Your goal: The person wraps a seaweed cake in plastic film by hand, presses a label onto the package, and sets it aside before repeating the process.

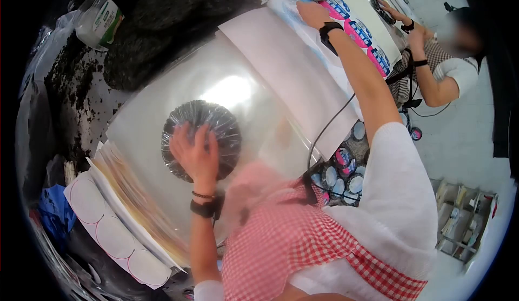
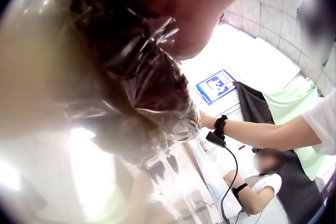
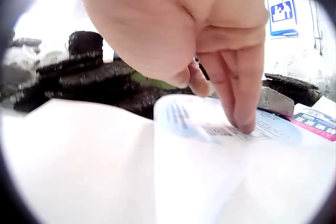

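Note:
A round dark disc wrapped in crinkled clear film [image 1: 230, 133] lies on the glossy clear sheet [image 1: 162, 98]. My left hand [image 1: 197, 152] rests on top of it, fingers spread over the film. In the left wrist view the bunched film [image 2: 157, 85] sits under my left hand [image 2: 189, 19]. My right hand [image 1: 314, 14] is at the far end of a white sheet with round blue and pink labels [image 1: 359, 33]. The right wrist view has my right hand [image 3: 210, 35] with extended fingertips touching a pale blue printed label [image 3: 199, 121], its thumb apart from them.
Dark stacks [image 1: 178, 9] and a clear tub [image 1: 100, 22] stand at the back left. Several round packs [image 1: 346, 163] lie right of the sheets. Another person [image 1: 443, 74] works at the upper right, one hand on a wrapped disc. A black cable [image 1: 319, 139] crosses near my right arm.

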`<state>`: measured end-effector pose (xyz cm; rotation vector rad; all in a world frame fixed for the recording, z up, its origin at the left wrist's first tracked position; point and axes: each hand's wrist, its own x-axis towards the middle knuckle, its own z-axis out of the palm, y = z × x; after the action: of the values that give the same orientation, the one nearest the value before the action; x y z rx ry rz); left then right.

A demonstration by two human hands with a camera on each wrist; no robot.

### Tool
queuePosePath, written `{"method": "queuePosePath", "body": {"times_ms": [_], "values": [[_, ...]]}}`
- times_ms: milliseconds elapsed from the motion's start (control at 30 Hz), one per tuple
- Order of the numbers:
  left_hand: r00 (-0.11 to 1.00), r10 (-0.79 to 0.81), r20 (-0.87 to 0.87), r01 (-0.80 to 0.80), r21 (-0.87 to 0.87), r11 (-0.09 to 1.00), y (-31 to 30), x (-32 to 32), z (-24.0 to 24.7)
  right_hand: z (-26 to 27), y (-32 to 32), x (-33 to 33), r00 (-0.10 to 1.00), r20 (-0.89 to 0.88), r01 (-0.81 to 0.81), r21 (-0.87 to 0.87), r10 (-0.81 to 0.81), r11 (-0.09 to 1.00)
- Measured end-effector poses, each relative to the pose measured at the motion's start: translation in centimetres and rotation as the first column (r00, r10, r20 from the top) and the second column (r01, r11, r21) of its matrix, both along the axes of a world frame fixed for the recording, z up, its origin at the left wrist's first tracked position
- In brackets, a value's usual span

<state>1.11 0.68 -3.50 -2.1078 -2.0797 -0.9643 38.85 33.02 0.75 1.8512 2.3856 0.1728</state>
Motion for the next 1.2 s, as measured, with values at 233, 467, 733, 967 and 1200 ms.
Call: {"method": "queuePosePath", "body": {"times_ms": [233, 467, 733, 967, 1200], "values": [[0.999, 0.014, -0.050, -0.016, -0.032, 0.999, 0.1, 0.1, 0.0, -5.1, 0.7, 1.5, 0.997, 0.065, -0.058, 0.082, 0.052, 0.995], [0.997, 0.023, -0.075, -0.026, -0.048, 0.999, 0.2, 0.1, -0.2, -4.8, -1.2, 1.4, 0.999, -0.036, 0.013, 0.131, -0.009, 0.991], [0.997, 0.002, -0.079, -0.005, -0.043, 0.999, 0.1, 0.0, -0.2, -5.0, -1.4, -0.2, 0.973, 0.210, -0.121, 0.108, 0.096, 0.987], [0.998, -0.010, -0.066, 0.006, -0.054, 0.999, 0.2, 0.0, 0.2, -1.0, 0.4, 1.3, 0.927, 0.256, -0.262, -0.087, 0.276, 0.961], [0.997, -0.008, -0.079, 0.004, -0.049, 0.999, 0.2, 0.1, -0.1, -5.6, -0.5, -0.6, 0.981, 0.164, -0.117, 0.071, 0.104, 0.991]]}}
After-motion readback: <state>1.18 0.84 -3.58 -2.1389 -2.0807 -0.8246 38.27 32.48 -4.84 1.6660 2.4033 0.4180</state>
